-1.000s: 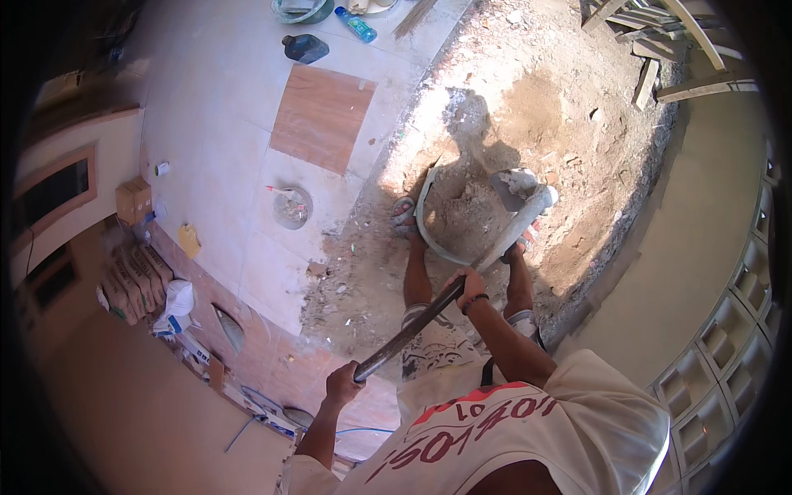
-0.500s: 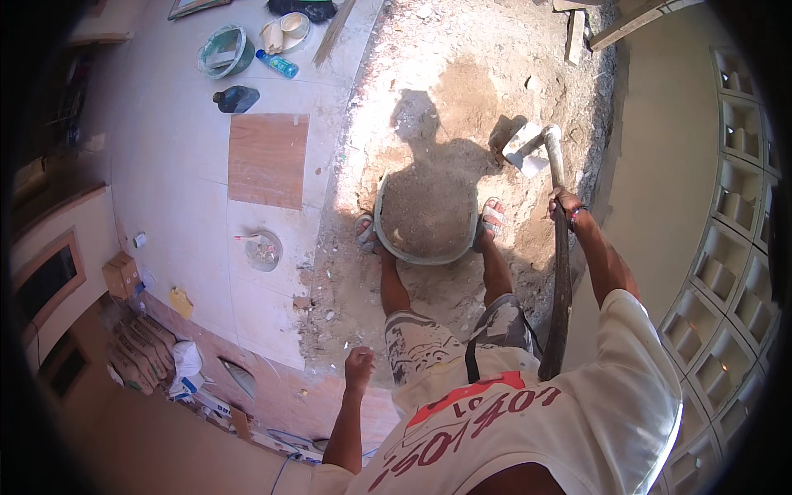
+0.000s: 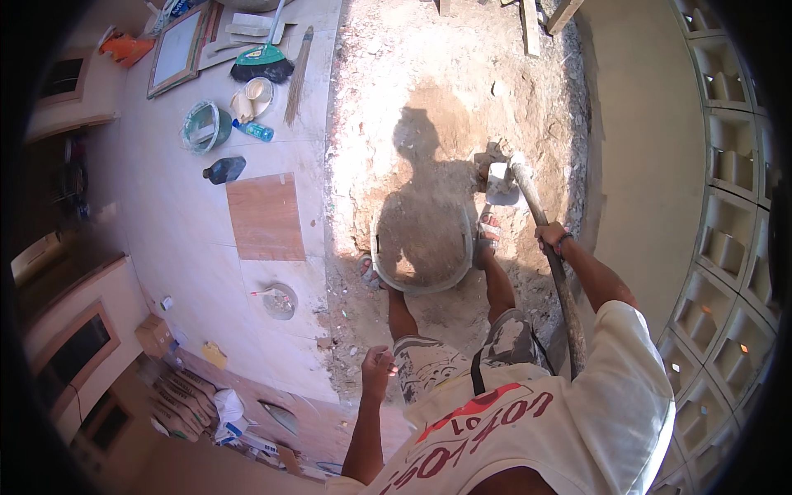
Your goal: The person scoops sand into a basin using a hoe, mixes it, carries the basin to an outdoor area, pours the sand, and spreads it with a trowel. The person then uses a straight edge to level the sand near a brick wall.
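Observation:
My right hand (image 3: 553,237) is wrapped around the long wooden handle of a hoe (image 3: 569,307). The hoe's pale metal blade (image 3: 502,183) rests at the dirt, just beyond my right foot. Between my sandalled feet stands a rounded tub (image 3: 429,289) holding brown soil (image 3: 425,247), partly under my shadow. My left hand (image 3: 378,363) hangs beside my left thigh with its fingers curled in, and nothing shows in it.
Left of the dirt strip runs a tiled floor with a wooden board (image 3: 266,217), a dark jug (image 3: 224,170), a bucket (image 3: 205,128), a blue bottle (image 3: 254,130) and a broom (image 3: 262,63). A wall (image 3: 643,165) with patterned blocks borders the right. Timber pieces (image 3: 530,29) lie ahead.
The hoe blade has come nearer the tub's right side and my right foot. My left hand has shifted a little toward my thigh. The view has tilted forward, showing more floor ahead.

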Demonstrator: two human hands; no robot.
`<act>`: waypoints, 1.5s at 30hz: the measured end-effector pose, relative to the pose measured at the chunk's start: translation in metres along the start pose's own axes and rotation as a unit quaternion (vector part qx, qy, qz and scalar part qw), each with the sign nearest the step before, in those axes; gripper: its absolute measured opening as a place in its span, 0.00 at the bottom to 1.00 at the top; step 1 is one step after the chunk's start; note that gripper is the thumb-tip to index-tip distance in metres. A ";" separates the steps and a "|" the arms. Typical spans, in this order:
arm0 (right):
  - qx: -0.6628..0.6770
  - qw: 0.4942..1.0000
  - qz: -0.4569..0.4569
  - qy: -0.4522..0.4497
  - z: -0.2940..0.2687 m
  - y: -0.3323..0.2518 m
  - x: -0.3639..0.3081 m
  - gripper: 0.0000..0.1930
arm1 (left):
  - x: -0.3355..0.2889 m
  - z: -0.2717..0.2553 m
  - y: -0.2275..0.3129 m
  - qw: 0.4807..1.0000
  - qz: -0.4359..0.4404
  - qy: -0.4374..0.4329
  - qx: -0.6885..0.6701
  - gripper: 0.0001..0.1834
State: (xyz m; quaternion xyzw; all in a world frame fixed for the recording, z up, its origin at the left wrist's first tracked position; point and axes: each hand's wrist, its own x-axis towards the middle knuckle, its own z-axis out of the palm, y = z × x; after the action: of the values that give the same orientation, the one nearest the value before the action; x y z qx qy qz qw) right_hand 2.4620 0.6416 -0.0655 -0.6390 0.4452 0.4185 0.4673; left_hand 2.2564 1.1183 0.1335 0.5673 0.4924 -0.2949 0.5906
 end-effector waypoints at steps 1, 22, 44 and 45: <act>-0.015 1.000 -0.007 -0.005 0.000 -0.009 0.003 0.07 | -0.001 0.011 0.011 0.999 0.025 -0.026 0.002 0.16; -0.545 0.811 -0.104 0.186 -0.068 -0.111 0.048 0.16 | 0.031 -0.036 -0.038 0.993 -0.076 0.065 0.057 0.11; -0.333 0.919 -0.180 0.113 -0.009 0.069 0.098 0.20 | 0.110 0.033 -0.005 0.994 -0.044 -0.013 0.094 0.13; -0.311 0.929 -0.183 0.086 0.009 0.076 0.101 0.19 | 0.124 0.033 -0.006 0.994 -0.039 -0.011 0.101 0.12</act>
State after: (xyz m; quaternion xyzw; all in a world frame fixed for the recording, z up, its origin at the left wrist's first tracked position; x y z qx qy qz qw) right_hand 2.4134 0.6196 -0.1804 -0.8562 0.2064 0.3868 0.2732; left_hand 2.3016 1.1116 0.0137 0.6011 0.4756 -0.3724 0.5232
